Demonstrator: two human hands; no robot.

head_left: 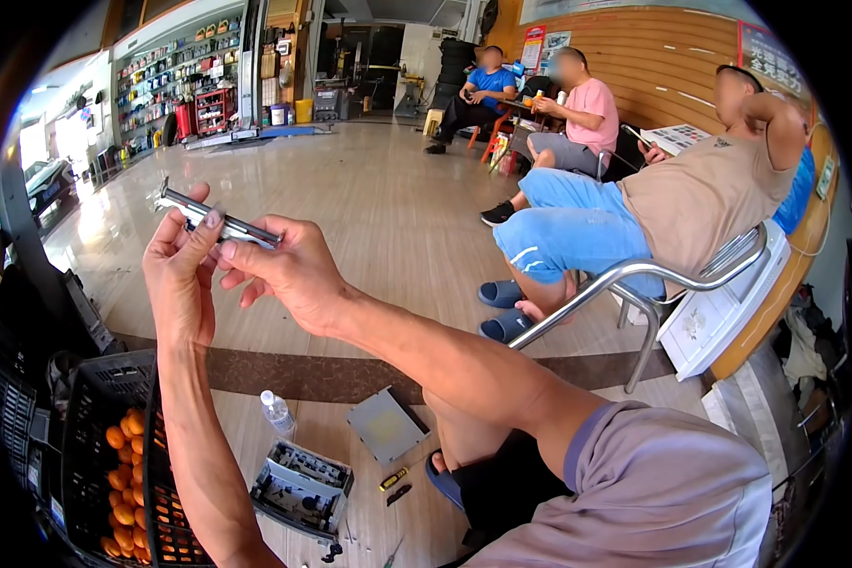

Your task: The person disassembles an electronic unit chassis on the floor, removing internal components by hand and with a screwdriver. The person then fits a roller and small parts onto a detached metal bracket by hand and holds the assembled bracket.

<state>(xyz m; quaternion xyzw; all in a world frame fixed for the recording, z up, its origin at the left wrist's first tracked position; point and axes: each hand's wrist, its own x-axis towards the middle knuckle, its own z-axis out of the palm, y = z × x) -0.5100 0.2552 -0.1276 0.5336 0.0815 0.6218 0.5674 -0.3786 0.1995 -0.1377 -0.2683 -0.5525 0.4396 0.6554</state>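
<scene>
A slim metal part [227,225], silver and dark, is held up in the air between both hands. My left hand [185,248] pinches its left half with thumb and fingers. At its right end, my right hand [279,265] grips it, thumb on the near side. Below on the floor lies an opened metal device housing [303,488] with mechanisms inside. A flat grey metal cover [388,425] lies beyond it. Beside the cover are a yellow-and-black screwdriver [394,479] and a small dark tool [399,495].
A black crate [85,454] of oranges stands at the left, near my left forearm. A water bottle [276,411] stands behind the housing. A person [701,189] reclines on a metal chair at the right; two more people sit farther back. Small tools lie near the bottom.
</scene>
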